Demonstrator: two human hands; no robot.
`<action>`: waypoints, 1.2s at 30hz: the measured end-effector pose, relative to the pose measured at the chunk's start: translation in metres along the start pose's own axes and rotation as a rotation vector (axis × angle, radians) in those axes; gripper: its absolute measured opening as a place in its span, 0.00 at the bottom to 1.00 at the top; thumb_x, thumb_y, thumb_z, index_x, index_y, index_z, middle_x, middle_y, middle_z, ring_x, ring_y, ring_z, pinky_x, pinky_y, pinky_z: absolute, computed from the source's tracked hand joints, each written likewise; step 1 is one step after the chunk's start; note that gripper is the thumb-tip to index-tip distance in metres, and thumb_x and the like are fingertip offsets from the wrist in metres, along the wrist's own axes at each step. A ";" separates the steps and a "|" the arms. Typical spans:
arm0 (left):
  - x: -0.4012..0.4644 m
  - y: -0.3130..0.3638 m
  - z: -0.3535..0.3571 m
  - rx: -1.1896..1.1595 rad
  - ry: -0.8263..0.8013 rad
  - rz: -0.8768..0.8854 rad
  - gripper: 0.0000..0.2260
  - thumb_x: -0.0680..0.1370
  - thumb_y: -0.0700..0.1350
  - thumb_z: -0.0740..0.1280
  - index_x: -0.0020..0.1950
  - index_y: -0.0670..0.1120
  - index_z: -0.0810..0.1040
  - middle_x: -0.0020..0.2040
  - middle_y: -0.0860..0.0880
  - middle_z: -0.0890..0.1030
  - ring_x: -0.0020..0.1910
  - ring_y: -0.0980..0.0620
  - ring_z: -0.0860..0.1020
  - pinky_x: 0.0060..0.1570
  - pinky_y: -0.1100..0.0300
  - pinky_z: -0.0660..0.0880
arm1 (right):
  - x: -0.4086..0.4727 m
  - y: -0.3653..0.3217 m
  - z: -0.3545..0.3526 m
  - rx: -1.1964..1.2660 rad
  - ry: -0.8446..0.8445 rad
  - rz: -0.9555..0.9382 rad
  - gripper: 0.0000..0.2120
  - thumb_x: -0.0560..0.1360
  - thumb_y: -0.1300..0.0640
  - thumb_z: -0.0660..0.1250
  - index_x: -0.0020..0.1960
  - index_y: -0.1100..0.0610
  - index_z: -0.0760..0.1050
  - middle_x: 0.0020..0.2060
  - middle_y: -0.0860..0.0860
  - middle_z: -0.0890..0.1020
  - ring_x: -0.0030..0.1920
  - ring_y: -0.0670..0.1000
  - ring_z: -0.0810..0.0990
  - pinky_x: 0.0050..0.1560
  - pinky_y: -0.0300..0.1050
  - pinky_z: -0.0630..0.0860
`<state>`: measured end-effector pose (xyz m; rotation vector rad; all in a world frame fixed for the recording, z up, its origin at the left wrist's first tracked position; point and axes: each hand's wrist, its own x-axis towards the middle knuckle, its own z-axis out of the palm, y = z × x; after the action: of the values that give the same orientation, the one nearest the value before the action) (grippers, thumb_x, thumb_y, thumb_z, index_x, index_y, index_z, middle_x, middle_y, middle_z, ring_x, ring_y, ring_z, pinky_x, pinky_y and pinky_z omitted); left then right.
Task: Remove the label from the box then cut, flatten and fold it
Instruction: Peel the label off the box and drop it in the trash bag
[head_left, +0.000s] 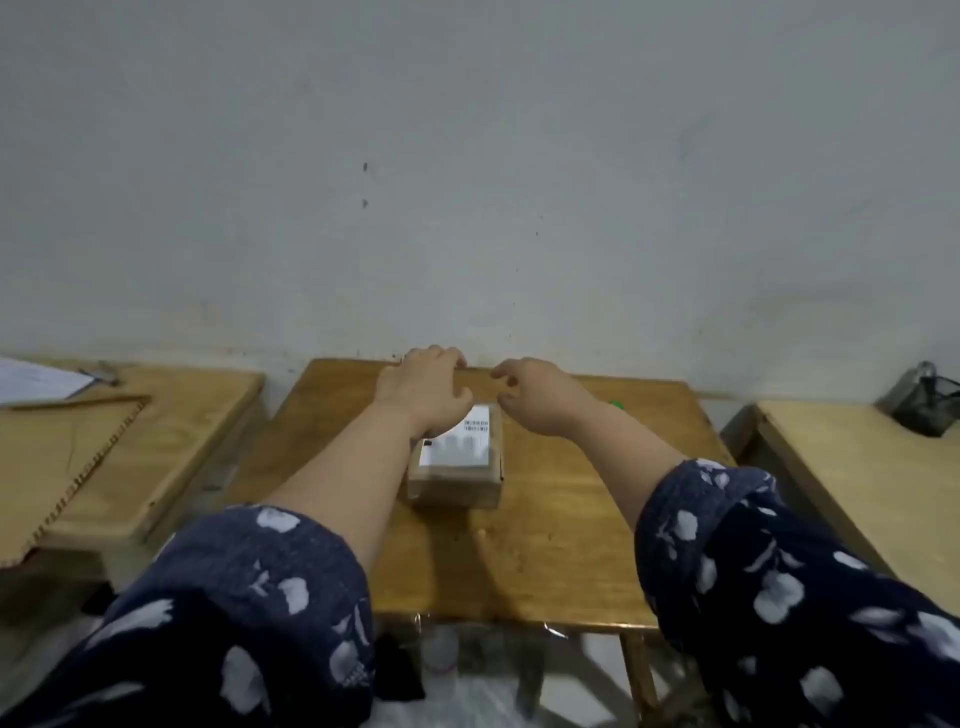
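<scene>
A small brown cardboard box (457, 483) sits in the middle of a wooden table (561, 545). A white printed label (460, 447) covers its top face. My left hand (423, 389) hovers over the box's far left corner, fingers curled and spread, holding nothing; it hides part of the label. My right hand (535, 392) hangs just right of and above the box's far edge, fingers apart and empty. Whether either hand touches the box is unclear. Both arms wear rolled-up dark blue sleeves with white flowers.
A second wooden table (171, 441) at the left carries a flat corrugated cardboard sheet (57, 457) and white papers (36, 379). A third table (862, 478) at the right holds a dark mesh holder (924, 400). A small green object (616, 404) lies behind my right forearm. A grey wall stands close behind.
</scene>
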<state>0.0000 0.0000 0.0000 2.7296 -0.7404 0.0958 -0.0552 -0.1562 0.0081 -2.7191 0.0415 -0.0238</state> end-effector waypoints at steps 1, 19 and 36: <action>-0.002 -0.003 0.005 0.000 -0.052 -0.028 0.21 0.77 0.52 0.60 0.69 0.52 0.67 0.69 0.52 0.70 0.69 0.50 0.66 0.61 0.49 0.67 | 0.001 0.001 0.006 -0.010 -0.032 0.025 0.20 0.78 0.55 0.59 0.70 0.53 0.67 0.65 0.53 0.74 0.63 0.53 0.73 0.59 0.47 0.71; 0.050 -0.067 0.159 -0.002 -0.300 -0.176 0.55 0.64 0.79 0.54 0.78 0.46 0.40 0.79 0.48 0.37 0.76 0.51 0.34 0.72 0.35 0.41 | 0.105 0.066 0.121 0.089 0.029 0.313 0.13 0.78 0.59 0.60 0.61 0.58 0.75 0.66 0.58 0.71 0.68 0.59 0.64 0.64 0.49 0.65; 0.046 -0.072 0.170 -0.044 -0.216 -0.162 0.60 0.59 0.83 0.51 0.78 0.44 0.42 0.78 0.47 0.37 0.75 0.52 0.33 0.72 0.35 0.42 | 0.137 0.059 0.135 0.079 0.206 0.402 0.06 0.78 0.57 0.62 0.48 0.55 0.78 0.49 0.52 0.79 0.54 0.55 0.74 0.54 0.51 0.72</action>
<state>0.0728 -0.0164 -0.1751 2.7731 -0.5649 -0.2514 0.0835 -0.1587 -0.1380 -2.5692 0.6304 -0.1835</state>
